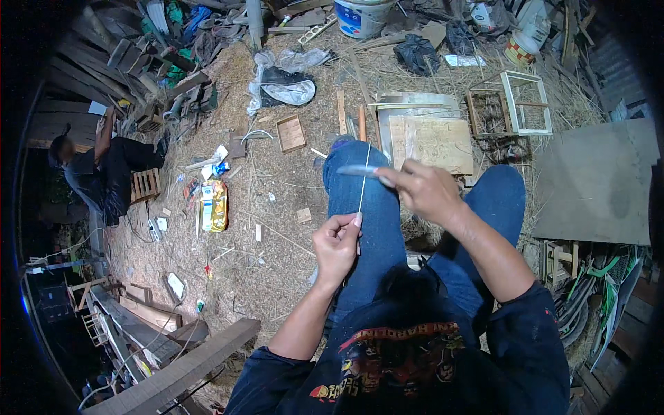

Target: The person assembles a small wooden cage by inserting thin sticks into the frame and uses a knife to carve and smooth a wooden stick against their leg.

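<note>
The knife blade (358, 170) in the right hand (427, 190) is motion-blurred; its handle is hidden inside the fist. The thin stick (364, 181) disappears into the left hand (337, 243). At top centre, the white bucket (362, 15) is cut off by the frame edge. Small litter at centre left is too small to identify.

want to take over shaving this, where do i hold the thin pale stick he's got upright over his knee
Pinch the thin pale stick at its lower end, where the left hand grips it, coming from the person's left. It stands nearly upright and the right hand holds a blurred knife blade against its upper part, so stay low.
</note>
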`<control>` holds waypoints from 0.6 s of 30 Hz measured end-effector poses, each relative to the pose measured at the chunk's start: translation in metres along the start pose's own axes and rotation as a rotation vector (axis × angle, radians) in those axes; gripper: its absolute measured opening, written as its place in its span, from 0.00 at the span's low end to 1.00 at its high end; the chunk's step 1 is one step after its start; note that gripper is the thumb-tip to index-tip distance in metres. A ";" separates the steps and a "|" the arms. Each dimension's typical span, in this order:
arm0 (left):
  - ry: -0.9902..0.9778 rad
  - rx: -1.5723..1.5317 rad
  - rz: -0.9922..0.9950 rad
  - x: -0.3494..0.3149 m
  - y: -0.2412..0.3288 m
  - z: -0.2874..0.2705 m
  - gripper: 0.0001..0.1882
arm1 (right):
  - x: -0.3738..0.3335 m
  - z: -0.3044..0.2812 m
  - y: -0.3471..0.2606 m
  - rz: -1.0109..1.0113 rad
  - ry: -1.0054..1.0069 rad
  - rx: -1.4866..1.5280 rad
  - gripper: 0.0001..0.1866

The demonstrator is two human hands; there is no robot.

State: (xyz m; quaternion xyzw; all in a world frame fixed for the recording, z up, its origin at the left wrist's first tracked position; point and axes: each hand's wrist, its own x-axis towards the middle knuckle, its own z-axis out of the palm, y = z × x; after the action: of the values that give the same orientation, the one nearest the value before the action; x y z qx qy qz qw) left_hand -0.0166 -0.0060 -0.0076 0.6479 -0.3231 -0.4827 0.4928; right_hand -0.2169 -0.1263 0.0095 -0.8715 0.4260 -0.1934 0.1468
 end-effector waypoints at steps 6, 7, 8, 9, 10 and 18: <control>-0.006 -0.026 -0.018 -0.001 0.003 -0.001 0.11 | 0.016 -0.004 0.021 0.164 0.063 0.037 0.23; -0.021 -0.009 -0.030 -0.002 0.006 -0.002 0.11 | 0.011 -0.003 0.019 0.107 0.093 0.075 0.23; -0.039 0.007 -0.043 -0.002 0.008 -0.001 0.12 | 0.005 -0.001 0.016 0.053 0.123 0.111 0.23; -0.039 0.007 -0.045 -0.001 0.009 -0.002 0.12 | -0.001 0.001 0.010 0.036 0.068 0.127 0.21; -0.049 -0.002 -0.057 0.001 0.010 -0.004 0.12 | -0.005 0.006 0.008 0.037 0.067 0.127 0.21; -0.078 0.012 -0.083 0.003 0.013 -0.005 0.15 | 0.002 0.006 -0.003 0.296 -0.066 0.272 0.18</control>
State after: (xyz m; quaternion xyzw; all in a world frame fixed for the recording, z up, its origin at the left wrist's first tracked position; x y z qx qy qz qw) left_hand -0.0105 -0.0107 0.0041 0.6444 -0.3179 -0.5257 0.4554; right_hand -0.2112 -0.1255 0.0054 -0.7773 0.5147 -0.1969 0.3037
